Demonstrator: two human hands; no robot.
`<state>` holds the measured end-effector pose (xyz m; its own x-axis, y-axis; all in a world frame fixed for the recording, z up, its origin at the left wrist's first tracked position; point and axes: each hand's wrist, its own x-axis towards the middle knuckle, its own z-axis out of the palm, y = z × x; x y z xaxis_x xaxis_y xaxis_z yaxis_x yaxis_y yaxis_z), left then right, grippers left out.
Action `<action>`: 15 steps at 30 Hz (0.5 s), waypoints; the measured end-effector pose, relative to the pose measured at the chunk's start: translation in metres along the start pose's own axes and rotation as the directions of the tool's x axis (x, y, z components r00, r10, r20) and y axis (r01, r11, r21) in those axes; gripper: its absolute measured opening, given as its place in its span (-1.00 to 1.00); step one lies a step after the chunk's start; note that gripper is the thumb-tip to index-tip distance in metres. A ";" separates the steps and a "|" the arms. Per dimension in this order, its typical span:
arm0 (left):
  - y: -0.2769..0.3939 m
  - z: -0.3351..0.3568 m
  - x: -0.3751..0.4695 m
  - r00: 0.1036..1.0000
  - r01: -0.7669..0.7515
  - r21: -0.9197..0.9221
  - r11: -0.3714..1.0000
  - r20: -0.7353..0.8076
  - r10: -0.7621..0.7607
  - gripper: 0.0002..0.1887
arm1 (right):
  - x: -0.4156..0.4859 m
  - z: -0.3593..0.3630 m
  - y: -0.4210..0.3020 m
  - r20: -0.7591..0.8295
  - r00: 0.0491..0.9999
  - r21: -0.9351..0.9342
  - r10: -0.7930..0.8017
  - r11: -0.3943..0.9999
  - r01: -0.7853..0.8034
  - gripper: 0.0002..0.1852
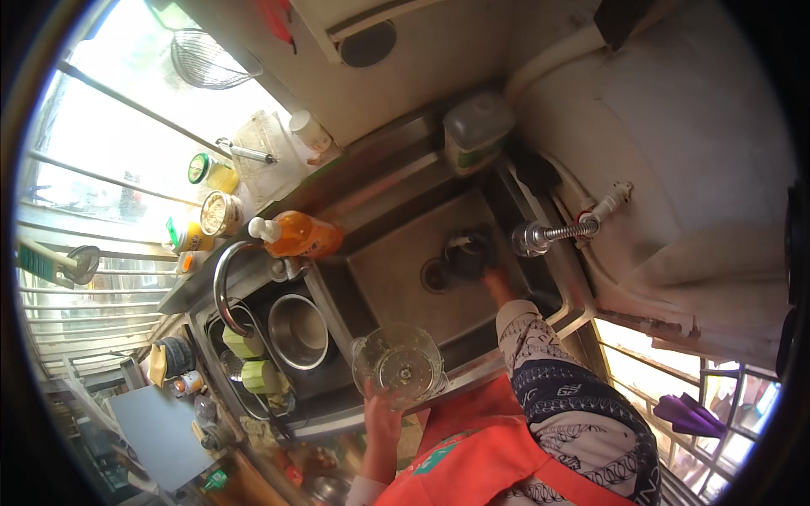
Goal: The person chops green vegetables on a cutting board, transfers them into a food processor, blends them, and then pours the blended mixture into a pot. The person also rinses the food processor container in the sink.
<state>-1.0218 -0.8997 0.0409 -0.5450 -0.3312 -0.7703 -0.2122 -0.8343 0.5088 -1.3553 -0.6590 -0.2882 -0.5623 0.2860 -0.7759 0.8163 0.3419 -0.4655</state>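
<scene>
My left hand (381,405) is on the near side of a clear plastic processor bowl (400,367), which has small bits stuck inside and hangs over the front rim of the sink. Down in the large steel sink basin (392,265), my right hand (497,281) grips a dark, rounded object (468,256) beside the drain (435,275). What that object is cannot be told. A curved chrome faucet (221,272) reaches over the smaller basin, where a steel pot (299,331) and pale green vegetable pieces (258,377) lie.
Behind the basins stand an orange soap bottle (304,235) and a translucent plastic container (478,133). A flexible metal hose (563,231) juts in at the right. Jars (221,213) line the window ledge. A light blue board (161,436) lies at the lower left.
</scene>
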 end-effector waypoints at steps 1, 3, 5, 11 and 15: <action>-0.004 0.000 0.003 1.000 0.000 -0.001 1.000 -0.016 0.000 -0.23 | 0.003 -0.002 0.000 0.039 0.999 -0.012 -0.032 0.999 0.032 -0.48; -0.010 0.003 0.009 0.999 0.006 -0.015 1.000 -0.036 -0.006 -0.22 | -0.005 -0.012 -0.008 0.083 0.993 -0.096 -0.082 0.991 0.090 -0.50; -0.013 0.010 0.017 0.999 0.018 -0.034 0.999 -0.046 -0.020 -0.21 | -0.033 -0.031 -0.019 0.024 0.917 -0.540 -0.399 0.766 0.348 -0.56; -0.008 0.064 0.047 0.996 0.092 0.197 0.976 -0.013 -0.091 -0.19 | -0.157 -0.164 -0.077 -0.012 0.906 0.563 -0.422 0.746 0.355 -0.70; -0.010 0.112 0.070 0.984 0.096 0.267 0.959 0.117 -0.131 -0.22 | -0.215 -0.256 -0.130 -0.107 0.792 0.614 -0.601 0.587 0.528 -0.61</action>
<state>-1.1488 -0.8650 0.0250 -0.6037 -0.1651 -0.7800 -0.4721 -0.7144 0.5166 -1.3742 -0.5356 0.0485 -0.9501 0.1166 -0.2893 0.2632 -0.1978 -0.9442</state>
